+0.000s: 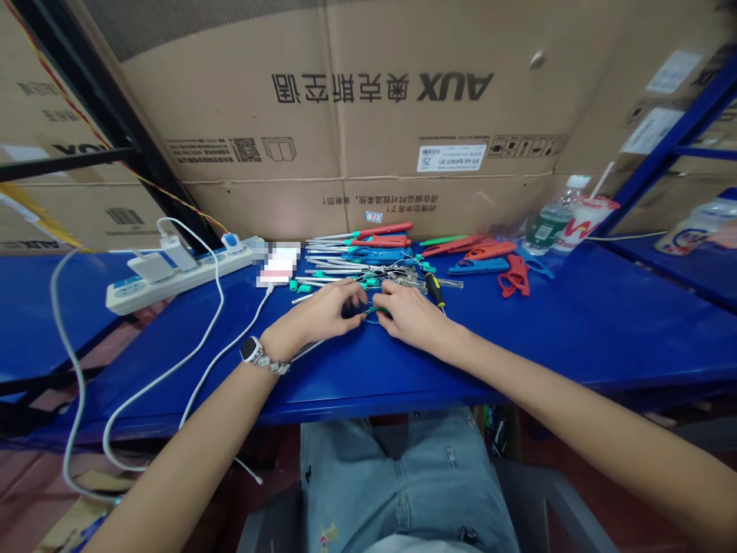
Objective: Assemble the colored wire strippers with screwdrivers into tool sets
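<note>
My left hand [331, 313], with a watch [251, 349] on its wrist, is closed in a pinch on a thin metal rod [308, 350] that slants out beneath the palm. My right hand [411, 313] faces it closely, its fingertips pinching a small green part [380, 309] at what looks like the rod's other end. A fine blue wire loops just below the fingertips; its ends are hidden. Just beyond both hands lie several metal rods [328, 265] with green ends, loose wires and clear pieces. A yellow and black screwdriver [434, 290] rests beside my right hand.
Red handles [380, 240] and blue handles [477, 265] lie behind and to the right. A power strip [166, 284] with white cables and a partly blurred white-screened object [278, 265] are left. A bottle [550, 223] and cup [587, 223] stand right, before a cardboard wall [374, 146].
</note>
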`<state>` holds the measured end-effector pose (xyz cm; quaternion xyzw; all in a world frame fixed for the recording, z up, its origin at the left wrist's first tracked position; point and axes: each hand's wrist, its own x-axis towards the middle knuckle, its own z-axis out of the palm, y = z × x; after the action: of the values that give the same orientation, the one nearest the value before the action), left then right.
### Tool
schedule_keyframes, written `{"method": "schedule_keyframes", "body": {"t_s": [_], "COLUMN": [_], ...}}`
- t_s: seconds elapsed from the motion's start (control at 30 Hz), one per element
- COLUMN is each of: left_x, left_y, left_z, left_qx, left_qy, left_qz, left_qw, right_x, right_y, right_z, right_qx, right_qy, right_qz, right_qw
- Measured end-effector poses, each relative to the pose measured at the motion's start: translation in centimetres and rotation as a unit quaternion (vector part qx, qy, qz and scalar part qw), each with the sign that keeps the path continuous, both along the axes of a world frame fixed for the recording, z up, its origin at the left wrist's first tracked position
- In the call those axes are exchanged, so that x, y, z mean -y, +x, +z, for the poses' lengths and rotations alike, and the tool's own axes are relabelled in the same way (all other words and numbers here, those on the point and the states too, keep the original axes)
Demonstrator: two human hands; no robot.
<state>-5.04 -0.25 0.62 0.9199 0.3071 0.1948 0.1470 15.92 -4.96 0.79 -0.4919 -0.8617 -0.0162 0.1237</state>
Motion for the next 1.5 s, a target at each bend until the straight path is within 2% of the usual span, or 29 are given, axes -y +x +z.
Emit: {"method": "schedule_keyframes", "body": {"t_s": [0.17,0.33,0.57,0.83,1.07,1.2,1.33,1.43,1.5], "left_x": [-0.2,0.2,0.2,0.4,0.7,1.0,1.2,1.3,1.2], "left_y": [0.8,1.9,1.9,1.5,2.0,2.1,1.9,1.6,1.4], "left_z": [0.9,1.5,0.8,0.4,0.7,1.0,1.0,0.8,0.6], "left_qx": [-0.063,-0.117,-0.129,-0.107,-0.124,-0.136,-0.143,-0.148,-0.146], "left_qy": [-0.026,0.007,0.045,0.07,0.068,0.063,0.088,0.131,0.148], "left_qz": [0.003,0.037,0.023,0.002,0.011,0.014,0.012,0.011,0.01], "left_qw": [0.998,0.992,0.99,0.992,0.99,0.989,0.986,0.98,0.978], "right_x": [-0.3,-0.4,0.1,0.1,0.1,-0.5,-0.8,-0.5,-0.2], "right_y": [0.1,-0.1,-1.0,-1.5,-1.7,-1.2,1.0,2.9,3.5], "right_z": [-0.2,0.2,1.3,1.1,1.9,2.5,1.5,-0.2,-1.2], "right_qx": [-0.013,-0.004,0.034,0.028,0.047,0.074,0.059,-0.028,-0.077], "right_qy": [-0.003,-0.018,-0.031,-0.03,-0.044,-0.054,-0.052,-0.006,0.02], "right_qz": [-0.005,-0.025,-0.061,-0.069,-0.063,-0.024,0.031,0.087,0.071], "right_qw": [1.0,1.0,0.997,0.997,0.996,0.995,0.996,0.996,0.994]}}
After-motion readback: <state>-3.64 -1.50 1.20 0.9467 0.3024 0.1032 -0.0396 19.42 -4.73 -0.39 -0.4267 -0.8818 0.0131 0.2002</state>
